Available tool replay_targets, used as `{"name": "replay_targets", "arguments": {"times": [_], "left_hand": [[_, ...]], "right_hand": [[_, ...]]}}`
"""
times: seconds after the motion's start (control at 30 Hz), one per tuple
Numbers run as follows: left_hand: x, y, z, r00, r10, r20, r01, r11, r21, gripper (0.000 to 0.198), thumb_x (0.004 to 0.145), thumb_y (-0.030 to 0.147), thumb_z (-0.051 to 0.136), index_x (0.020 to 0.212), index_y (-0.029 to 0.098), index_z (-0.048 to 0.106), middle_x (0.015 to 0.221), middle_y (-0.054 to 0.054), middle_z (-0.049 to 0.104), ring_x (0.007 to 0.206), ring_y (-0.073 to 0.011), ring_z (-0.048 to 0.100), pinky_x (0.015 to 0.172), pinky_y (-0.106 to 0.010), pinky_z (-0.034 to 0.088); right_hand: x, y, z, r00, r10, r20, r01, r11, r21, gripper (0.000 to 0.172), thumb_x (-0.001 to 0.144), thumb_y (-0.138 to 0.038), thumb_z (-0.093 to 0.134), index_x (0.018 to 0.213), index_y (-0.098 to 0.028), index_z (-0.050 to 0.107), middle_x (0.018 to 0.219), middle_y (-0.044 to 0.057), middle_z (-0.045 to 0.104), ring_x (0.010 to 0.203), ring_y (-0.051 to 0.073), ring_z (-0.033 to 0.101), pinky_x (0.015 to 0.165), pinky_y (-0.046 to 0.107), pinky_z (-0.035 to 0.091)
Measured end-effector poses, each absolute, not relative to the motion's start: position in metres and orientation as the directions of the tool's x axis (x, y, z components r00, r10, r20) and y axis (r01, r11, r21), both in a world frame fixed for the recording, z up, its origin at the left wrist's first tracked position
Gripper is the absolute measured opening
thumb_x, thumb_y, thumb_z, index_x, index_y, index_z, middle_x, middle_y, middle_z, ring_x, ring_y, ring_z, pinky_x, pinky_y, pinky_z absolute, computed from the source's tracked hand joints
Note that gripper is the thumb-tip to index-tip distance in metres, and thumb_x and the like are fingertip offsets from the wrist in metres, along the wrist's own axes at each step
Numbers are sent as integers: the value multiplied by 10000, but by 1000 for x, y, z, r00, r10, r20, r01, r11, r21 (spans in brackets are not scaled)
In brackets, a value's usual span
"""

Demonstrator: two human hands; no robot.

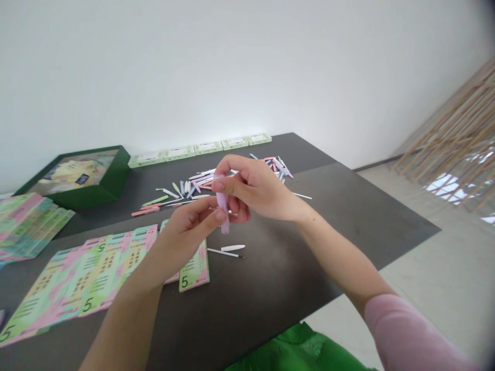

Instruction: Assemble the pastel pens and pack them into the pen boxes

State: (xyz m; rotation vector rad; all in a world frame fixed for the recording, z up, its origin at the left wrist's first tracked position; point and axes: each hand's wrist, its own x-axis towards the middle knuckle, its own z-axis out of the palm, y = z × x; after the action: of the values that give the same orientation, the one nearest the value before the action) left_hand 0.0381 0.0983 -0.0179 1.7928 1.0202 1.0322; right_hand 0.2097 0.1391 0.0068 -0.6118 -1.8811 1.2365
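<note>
Holding lilac pen part (223,201) | left hand (189,226) pinched lower end | right hand (261,188) pinched top | refill (226,253) lay on dark table (278,278)

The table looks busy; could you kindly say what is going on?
A person's right grip holds the upper end of a lilac pen piece, the left grip its lower part. A white refill and a white pen piece lie side by side on the table, apart from the pen parts beyond.
</note>
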Motion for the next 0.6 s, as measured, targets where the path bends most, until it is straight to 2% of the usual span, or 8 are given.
{"name": "replay_targets", "arguments": {"times": [0.07,0.2,0.3,0.37,0.43,0.5,0.53,0.6], "left_hand": [[39,99,-21,341,902,264,260,-360,896,246,847,449,605,856,220,695,766,-24,695,706,-181,637,680,-287,517],[37,99,-34,186,929,320,466,-370,804,259,900,420,512,905,208,660,820,-31,715,746,-177,648,695,-284,493],[31,99,-49,81,949,305,551,-298,780,273,901,418,476,972,198,622,848,-36,737,790,-193,678,731,-301,504],[23,97,-61,33,967,254,572,-227,788,272,888,427,473,959,198,602,879,-43,747,835,-207,688,773,-319,511],[13,93,-72,-17,979,203,593,-153,791,280,871,448,477,920,203,603,913,-49,752,872,-217,689,802,-332,514],[2,88,-81,-79,984,162,601,-83,795,295,831,481,509,882,212,617,921,-48,757,884,-228,691,791,-334,525],[-3,85,-85,-115,983,140,596,-45,802,299,801,495,533,860,216,623,911,-46,760,877,-233,694,767,-330,534],[-9,79,-89,-179,980,92,578,29,816,304,739,510,577,812,221,633,873,-42,765,840,-242,701,701,-321,549]], "right_hand": [[209,136,7,-589,710,386,-15,468,-884,268,904,-441,566,850,-195,476,511,-82,558,389,61,555,374,134,405],[210,139,-1,-539,724,432,57,543,-838,211,926,-396,531,956,-195,477,544,-94,558,433,47,555,448,134,415],[216,148,-19,-424,794,434,168,541,-824,236,953,-377,481,1088,-183,470,535,-108,530,413,45,519,450,148,358],[221,154,-37,-419,805,420,304,560,-771,236,968,-373,462,1080,-170,506,529,-101,519,427,51,497,472,164,329],[221,160,-58,-553,770,317,504,613,-609,234,983,-362,448,1029,-164,564,567,-66,554,506,74,539,526,182,340],[216,165,-79,-686,717,124,647,679,-347,232,992,-319,441,1082,-167,591,695,-1,642,667,126,630,605,210,384],[210,167,-88,-708,704,57,667,693,-273,233,982,-297,464,1121,-160,593,775,43,677,751,163,661,637,231,405],[194,171,-102,-738,674,-32,665,718,-203,231,953,-273,521,1124,-144,606,884,109,705,849,217,686,673,263,441]]}}
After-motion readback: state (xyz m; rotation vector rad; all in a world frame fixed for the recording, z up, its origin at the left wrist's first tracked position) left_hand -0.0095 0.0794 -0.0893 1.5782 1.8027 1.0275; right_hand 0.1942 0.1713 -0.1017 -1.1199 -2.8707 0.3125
